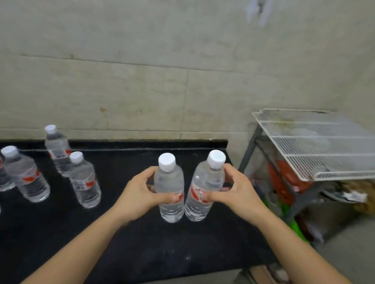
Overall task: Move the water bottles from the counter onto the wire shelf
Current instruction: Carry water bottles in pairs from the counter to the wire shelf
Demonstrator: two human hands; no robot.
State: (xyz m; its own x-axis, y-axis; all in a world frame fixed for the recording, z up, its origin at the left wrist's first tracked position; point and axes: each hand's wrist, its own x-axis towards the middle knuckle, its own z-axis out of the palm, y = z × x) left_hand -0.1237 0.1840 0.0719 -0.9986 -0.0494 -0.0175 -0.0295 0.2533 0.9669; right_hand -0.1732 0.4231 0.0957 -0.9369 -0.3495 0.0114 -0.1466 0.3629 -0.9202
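Held bottles: two clear plastic water bottles, each with a white screw cap and a red-and-white label band, upright, side by side at the centre of the frame, bases touching or nearly so.
Left-held bottle (170, 190): gripped at mid-body by the left hand (140, 191), thumb across the label, fingers wrapped behind.
Right-held bottle (204, 188): gripped by the right hand (237, 190), thumb on the label, fingers curled round the shoulder just under the cap.
Grip state: both hands closed firmly on their bottles.
Position: over the black counter (127, 245); whether the bases rest on it cannot be told.
Bottles standing free: five of the same type at the left of the frame, one (57, 151) near the wall, one (85, 180) just in front of it, one (26, 174) further left, two cut by the left edge.
Total bottles visible: seven.
Wire shelf (324, 144): one, white grid, upper right of the frame, beside the counter's right end, carrying no bottles.
Below the shelf: blurred clutter, red and green items.
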